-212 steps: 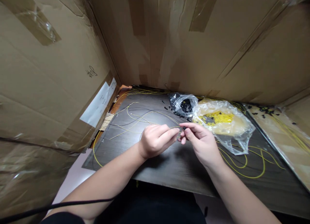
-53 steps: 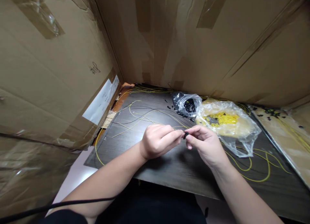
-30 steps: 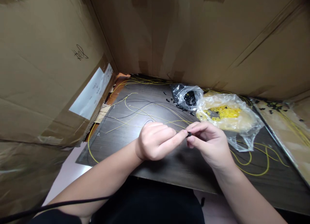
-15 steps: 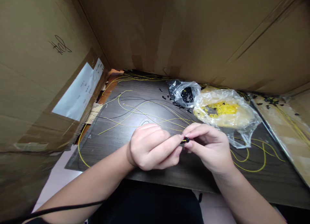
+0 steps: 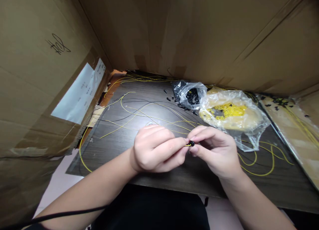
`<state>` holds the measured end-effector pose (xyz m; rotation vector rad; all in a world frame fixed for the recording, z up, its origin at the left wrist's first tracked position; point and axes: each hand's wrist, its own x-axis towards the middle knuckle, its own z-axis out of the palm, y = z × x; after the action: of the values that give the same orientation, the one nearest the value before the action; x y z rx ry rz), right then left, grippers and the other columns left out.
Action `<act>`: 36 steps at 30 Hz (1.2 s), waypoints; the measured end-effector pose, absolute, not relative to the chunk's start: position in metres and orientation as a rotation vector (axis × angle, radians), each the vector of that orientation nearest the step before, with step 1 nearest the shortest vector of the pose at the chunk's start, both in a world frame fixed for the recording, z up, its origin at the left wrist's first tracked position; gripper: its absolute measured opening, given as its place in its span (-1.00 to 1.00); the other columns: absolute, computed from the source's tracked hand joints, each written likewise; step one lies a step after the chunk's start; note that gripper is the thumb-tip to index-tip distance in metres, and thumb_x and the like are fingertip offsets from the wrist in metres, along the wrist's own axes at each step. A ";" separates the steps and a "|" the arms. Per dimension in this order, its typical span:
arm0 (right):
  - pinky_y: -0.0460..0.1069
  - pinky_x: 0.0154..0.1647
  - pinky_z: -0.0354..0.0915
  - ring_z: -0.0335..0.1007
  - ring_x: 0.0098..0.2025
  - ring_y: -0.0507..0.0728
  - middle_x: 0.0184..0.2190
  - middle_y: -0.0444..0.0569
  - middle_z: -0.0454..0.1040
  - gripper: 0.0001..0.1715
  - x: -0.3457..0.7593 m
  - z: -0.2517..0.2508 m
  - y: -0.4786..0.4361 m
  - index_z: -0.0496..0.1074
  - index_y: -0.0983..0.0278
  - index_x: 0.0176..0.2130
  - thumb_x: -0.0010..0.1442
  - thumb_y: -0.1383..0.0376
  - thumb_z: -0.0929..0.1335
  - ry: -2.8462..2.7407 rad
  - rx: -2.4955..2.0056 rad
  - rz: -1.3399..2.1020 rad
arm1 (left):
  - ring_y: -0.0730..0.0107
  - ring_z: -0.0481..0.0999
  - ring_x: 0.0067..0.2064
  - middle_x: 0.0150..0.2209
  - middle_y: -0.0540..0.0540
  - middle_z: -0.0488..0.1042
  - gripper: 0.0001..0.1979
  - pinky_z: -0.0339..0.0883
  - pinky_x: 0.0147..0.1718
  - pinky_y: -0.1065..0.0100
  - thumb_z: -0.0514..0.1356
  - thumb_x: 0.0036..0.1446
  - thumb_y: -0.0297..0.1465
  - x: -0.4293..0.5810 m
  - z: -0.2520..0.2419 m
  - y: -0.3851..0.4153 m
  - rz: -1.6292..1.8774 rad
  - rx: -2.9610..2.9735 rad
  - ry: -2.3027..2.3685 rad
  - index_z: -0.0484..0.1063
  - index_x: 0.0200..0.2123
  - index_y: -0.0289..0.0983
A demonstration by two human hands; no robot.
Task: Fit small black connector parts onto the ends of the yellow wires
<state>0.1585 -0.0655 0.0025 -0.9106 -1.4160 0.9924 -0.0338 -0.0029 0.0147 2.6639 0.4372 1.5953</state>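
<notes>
My left hand (image 5: 159, 149) is closed, its thumb and forefinger pinching a thin yellow wire (image 5: 188, 145). Right beside it, the thumb and fingertips of my right hand (image 5: 215, 148) grip a small black part (image 5: 191, 143) with a rounded end. The yellow wire meets the black part in the narrow gap between the two hands. How far the wire goes into the part is hidden by my fingers. Both hands are held above the front of the dark wooden table (image 5: 109, 157).
Several yellow and black wires (image 5: 149, 115) lie loosely across the table. Behind my right hand are a clear bag of small black parts (image 5: 193, 96) and a plastic-lined container of yellow pieces (image 5: 230, 110). Cardboard walls (image 5: 199, 31) enclose the back and sides.
My left fingers have shifted slightly on the wire, and more yellow shows beside the black part. My right hand stays almost in place. The view has moved slightly.
</notes>
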 end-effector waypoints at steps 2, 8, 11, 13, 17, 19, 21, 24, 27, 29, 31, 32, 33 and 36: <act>-0.03 -0.32 0.48 0.53 -0.22 0.10 -0.24 -0.04 0.58 -0.75 0.158 0.003 -0.066 0.54 0.15 -0.20 0.15 0.47 0.48 -1.409 -0.919 0.975 | 0.56 0.37 -0.56 -0.52 0.04 0.47 -0.91 0.27 -0.53 0.45 0.27 0.11 -0.46 -0.033 0.014 -0.003 1.596 2.632 0.417 0.50 -0.27 -0.29; -0.08 -0.48 0.38 0.48 -0.39 0.04 -0.28 -0.09 0.56 -0.76 0.155 0.005 -0.069 0.46 0.13 -0.13 0.24 0.44 0.43 -1.326 -0.963 0.981 | 0.57 0.34 -0.57 -0.53 0.06 0.46 -0.91 0.23 -0.54 0.46 0.27 0.10 -0.48 -0.031 0.013 -0.003 1.561 2.616 0.409 0.50 -0.27 -0.29; -0.07 -0.52 0.33 0.39 -0.47 0.00 -0.29 -0.09 0.48 -0.77 0.155 0.007 -0.069 0.48 0.12 -0.10 0.32 0.43 0.34 -1.411 -0.942 0.892 | 0.56 0.34 -0.57 -0.53 0.05 0.45 -0.92 0.23 -0.54 0.45 0.26 0.10 -0.47 -0.031 0.012 -0.003 1.554 2.634 0.450 0.50 -0.28 -0.28; -0.06 -0.51 0.33 0.36 -0.47 -0.01 -0.25 -0.04 0.45 -0.73 0.156 0.008 -0.068 0.54 0.15 -0.14 0.35 0.43 0.28 -1.525 -0.967 0.774 | 0.53 0.34 -0.56 -0.53 0.04 0.44 -0.93 0.23 -0.54 0.43 0.24 0.09 -0.45 -0.031 0.011 -0.003 1.535 2.631 0.478 0.49 -0.30 -0.28; -0.01 -0.45 0.38 0.37 -0.42 0.03 -0.22 0.01 0.42 -0.71 0.158 0.009 -0.068 0.57 0.17 -0.18 0.33 0.43 0.28 -1.589 -1.059 0.625 | 0.44 0.38 -0.52 -0.49 -0.04 0.45 -0.83 0.26 -0.53 0.38 0.13 0.13 -0.36 -0.032 0.009 -0.003 1.487 2.575 0.502 0.47 -0.27 -0.30; 0.02 -0.39 0.40 0.38 -0.38 0.07 -0.22 0.02 0.42 -0.74 0.158 0.009 -0.069 0.56 0.18 -0.15 0.31 0.41 0.30 -1.586 -1.091 0.584 | 0.40 0.39 -0.49 -0.46 -0.09 0.45 -0.77 0.27 -0.52 0.35 0.06 0.16 -0.35 -0.032 0.010 -0.002 1.456 2.551 0.466 0.46 -0.26 -0.32; 0.05 -0.33 0.41 0.39 -0.35 0.09 -0.20 0.04 0.42 -0.75 0.159 0.009 -0.070 0.55 0.19 -0.10 0.29 0.39 0.32 -1.610 -1.118 0.545 | 0.39 0.37 -0.49 -0.46 -0.10 0.44 -0.78 0.26 -0.51 0.33 0.02 0.17 -0.39 -0.032 0.010 -0.001 1.425 2.560 0.425 0.45 -0.30 -0.33; 0.07 -0.32 0.40 0.38 -0.38 0.08 -0.18 0.04 0.40 -0.73 0.160 0.009 -0.070 0.53 0.19 -0.04 0.25 0.35 0.37 -1.667 -1.107 0.503 | 0.42 0.30 -0.52 -0.51 -0.06 0.38 -0.82 0.21 -0.52 0.33 0.01 0.15 -0.46 -0.031 0.011 0.001 1.392 2.614 0.433 0.39 -0.42 -0.29; 0.06 -0.36 0.37 0.38 -0.39 0.09 -0.21 0.03 0.40 -0.70 0.158 0.010 -0.069 0.52 0.18 -0.03 0.21 0.32 0.41 -1.732 -1.064 0.505 | 0.43 0.22 -0.54 -0.56 -0.03 0.31 -0.80 0.16 -0.54 0.34 0.02 0.15 -0.48 -0.030 0.010 0.003 1.371 2.694 0.449 0.33 -0.50 -0.27; 0.04 -0.35 0.37 0.39 -0.36 0.10 -0.24 0.02 0.42 -0.74 0.156 0.010 -0.067 0.52 0.18 -0.08 0.20 0.33 0.43 -1.764 -1.060 0.501 | 0.44 0.19 -0.55 -0.57 -0.01 0.29 -0.79 0.14 -0.54 0.34 0.02 0.16 -0.47 -0.028 0.009 0.005 1.357 2.754 0.426 0.32 -0.52 -0.26; 0.03 -0.33 0.36 0.40 -0.33 0.11 -0.29 0.00 0.43 -0.83 0.154 0.011 -0.065 0.53 0.20 -0.16 0.21 0.37 0.43 -1.773 -1.072 0.481 | 0.44 0.18 -0.55 -0.57 -0.01 0.29 -0.78 0.13 -0.54 0.34 0.02 0.17 -0.46 -0.027 0.007 0.007 1.345 2.790 0.401 0.31 -0.52 -0.26; 0.02 -0.32 0.35 0.40 -0.32 0.10 -0.31 -0.02 0.43 -0.87 0.153 0.011 -0.065 0.52 0.21 -0.19 0.22 0.39 0.42 -1.770 -1.077 0.479 | 0.44 0.18 -0.55 -0.57 -0.01 0.29 -0.78 0.12 -0.54 0.34 0.03 0.17 -0.46 -0.027 0.006 0.008 1.340 2.800 0.391 0.31 -0.52 -0.26; 0.02 -0.31 0.34 0.40 -0.32 0.10 -0.33 -0.02 0.43 -0.89 0.153 0.012 -0.064 0.51 0.22 -0.22 0.23 0.40 0.40 -1.765 -1.075 0.491 | 0.44 0.17 -0.55 -0.57 -0.01 0.28 -0.79 0.11 -0.54 0.34 0.04 0.16 -0.46 -0.026 0.005 0.009 1.338 2.805 0.384 0.32 -0.52 -0.26; 0.01 -0.31 0.31 0.37 -0.34 0.07 -0.37 -0.04 0.42 -0.90 0.154 0.012 -0.061 0.49 0.25 -0.28 0.27 0.42 0.37 -1.743 -1.046 0.594 | 0.46 0.17 -0.56 -0.56 0.00 0.28 -0.80 0.08 -0.56 0.34 0.06 0.16 -0.46 -0.027 0.003 0.010 1.330 2.812 0.409 0.33 -0.51 -0.27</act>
<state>0.1541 -0.0614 0.0120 -1.0460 -1.7429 0.5937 -0.0266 0.0105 0.0028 2.8117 0.4094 1.3302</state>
